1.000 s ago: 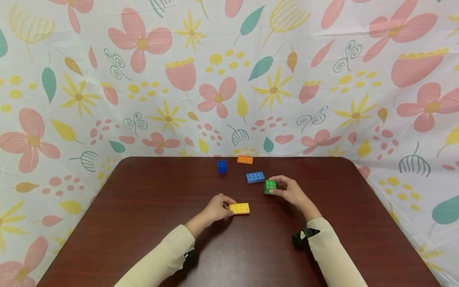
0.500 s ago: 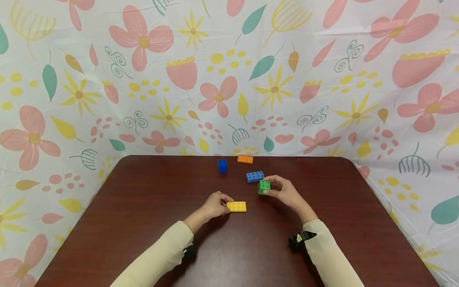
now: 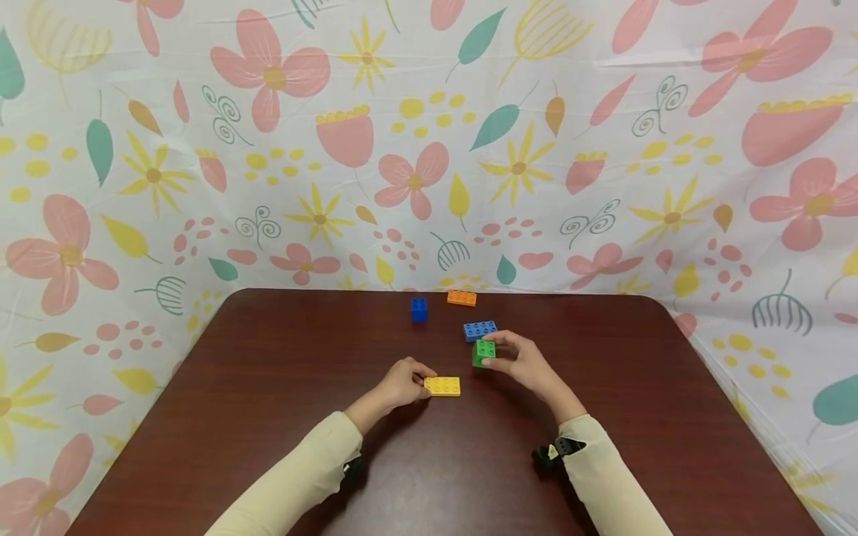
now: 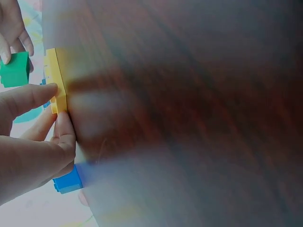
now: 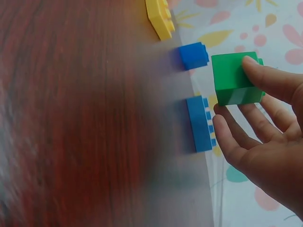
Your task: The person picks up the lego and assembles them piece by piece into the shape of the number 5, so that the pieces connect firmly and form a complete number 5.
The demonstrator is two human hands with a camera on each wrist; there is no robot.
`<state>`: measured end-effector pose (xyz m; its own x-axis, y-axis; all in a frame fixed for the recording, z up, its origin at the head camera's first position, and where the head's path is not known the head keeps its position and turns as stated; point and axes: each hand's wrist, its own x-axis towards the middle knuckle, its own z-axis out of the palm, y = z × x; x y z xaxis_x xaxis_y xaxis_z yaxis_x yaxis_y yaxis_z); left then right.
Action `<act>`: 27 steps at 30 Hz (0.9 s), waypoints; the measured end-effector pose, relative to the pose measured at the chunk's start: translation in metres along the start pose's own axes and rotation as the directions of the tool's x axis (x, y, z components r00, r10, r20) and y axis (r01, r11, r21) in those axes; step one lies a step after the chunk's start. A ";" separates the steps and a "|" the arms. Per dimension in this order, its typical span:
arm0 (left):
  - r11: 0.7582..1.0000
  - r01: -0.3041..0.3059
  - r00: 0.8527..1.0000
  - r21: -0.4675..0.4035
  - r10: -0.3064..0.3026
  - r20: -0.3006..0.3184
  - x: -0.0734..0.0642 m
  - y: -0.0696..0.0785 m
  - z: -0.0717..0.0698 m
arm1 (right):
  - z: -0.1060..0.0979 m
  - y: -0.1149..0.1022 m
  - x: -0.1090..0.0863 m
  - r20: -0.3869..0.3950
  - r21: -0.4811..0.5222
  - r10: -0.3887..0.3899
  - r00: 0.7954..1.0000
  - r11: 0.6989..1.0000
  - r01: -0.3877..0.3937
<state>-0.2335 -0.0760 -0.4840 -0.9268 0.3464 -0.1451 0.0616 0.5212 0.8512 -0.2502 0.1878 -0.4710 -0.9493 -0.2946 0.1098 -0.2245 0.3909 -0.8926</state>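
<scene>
The left hand (image 3: 402, 385) had its grip on one end of the yellow brick (image 3: 447, 386), the closest brick. The right hand (image 3: 519, 360) held the green brick (image 3: 482, 351) above the table (image 3: 302, 350), near the light blue brick (image 3: 478, 331). The dark blue brick (image 3: 418, 310) and orange brick (image 3: 462, 298) sat farther back.

No readable lettering or numbers anywhere

Floral cloth (image 3: 429, 156) and table (image 3: 456, 469) suggest a booth
</scene>
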 end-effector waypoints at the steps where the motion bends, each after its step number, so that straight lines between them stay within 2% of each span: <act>1: 1.000 -0.001 1.000 0.000 0.001 0.001 0.000 0.000 0.000 | 0.001 -0.001 0.000 -0.006 0.005 0.003 1.000 1.000 -0.003; 7: 1.000 -0.002 1.000 0.008 0.002 0.014 0.000 0.000 -0.003 | 0.012 -0.009 -0.001 0.001 0.053 0.023 1.000 0.998 -0.023; 19: 1.000 0.001 0.999 0.027 -0.002 0.033 0.001 -0.004 -0.004 | 0.035 -0.015 -0.002 0.071 0.146 0.058 0.996 0.987 -0.068; 27: 1.000 -0.020 0.999 0.019 0.020 0.026 0.001 -0.004 -0.005 | 0.044 -0.015 -0.003 0.122 0.154 0.030 0.992 0.987 -0.049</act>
<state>-0.2363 -0.0818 -0.4848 -0.9154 0.3769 -0.1413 0.0874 0.5288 0.8442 -0.2344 0.1442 -0.4777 -0.9219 -0.3865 0.0287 -0.1410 0.2655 -0.9537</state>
